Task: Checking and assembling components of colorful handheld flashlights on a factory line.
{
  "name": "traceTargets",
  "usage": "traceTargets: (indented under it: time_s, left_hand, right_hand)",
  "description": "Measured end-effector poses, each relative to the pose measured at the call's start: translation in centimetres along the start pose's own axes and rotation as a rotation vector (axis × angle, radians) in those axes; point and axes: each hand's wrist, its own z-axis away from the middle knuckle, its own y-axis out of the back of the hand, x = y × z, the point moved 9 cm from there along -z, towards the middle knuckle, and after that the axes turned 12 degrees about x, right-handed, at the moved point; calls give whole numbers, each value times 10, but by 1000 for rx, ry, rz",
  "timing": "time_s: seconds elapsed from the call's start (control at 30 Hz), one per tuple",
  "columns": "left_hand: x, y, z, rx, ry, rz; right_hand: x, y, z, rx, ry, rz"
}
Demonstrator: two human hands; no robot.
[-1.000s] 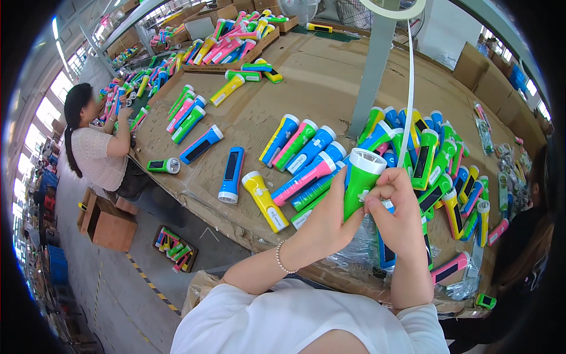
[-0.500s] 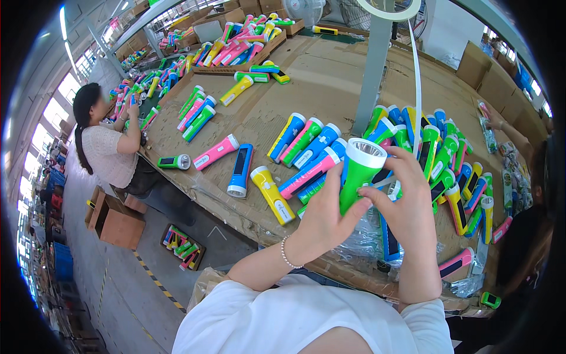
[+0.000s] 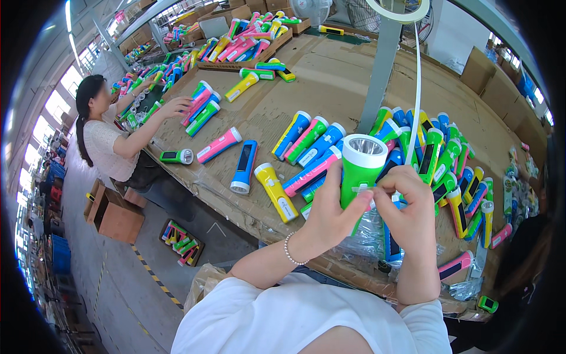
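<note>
The left hand (image 3: 330, 215) is clamped around the body of a green flashlight (image 3: 357, 175), which stands tilted in front of the chest, its white head up. The right hand (image 3: 407, 203) is just at the right side of this flashlight, thumb and fingers bent close to one another; I cannot tell if they are closed on something. Half a second ago the fingers of this hand were more spread behind the flashlight; now they are drawn in near the left thumb. On the left wrist there is a bead bracelet (image 3: 289, 248).

Under the hands lies clear plastic wrap (image 3: 367, 236). To the left are a yellow flashlight (image 3: 275, 192), a blue flashlight (image 3: 244, 165) and a pink flashlight (image 3: 218, 146), in the same places as before. To the right, a heap of flashlights (image 3: 445, 156) lies beside a grey post (image 3: 377, 82).

Farther left, a co-worker (image 3: 109, 133) now stretches one hand (image 3: 174, 108) to a small row of flashlights on the table; before, this arm was bent near the body. At the far right, another person's hand, seen half a second ago, is gone from view.
</note>
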Motion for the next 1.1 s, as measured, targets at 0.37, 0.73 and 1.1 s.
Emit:
traceTargets:
  time_s: [0.37, 0.73, 1.1]
  left_hand:
    - [14, 21, -21, -112, -540, -391]
    - [-162, 148, -129, -446, 272, -1432]
    - [-269, 228, -456, -160, -82, -1395]
  right_hand:
    - [47, -4, -36, 152, 39, 450]
    - [79, -11, -30, -48, 1, 329]
    - [112, -37, -56, -71, 85, 396]
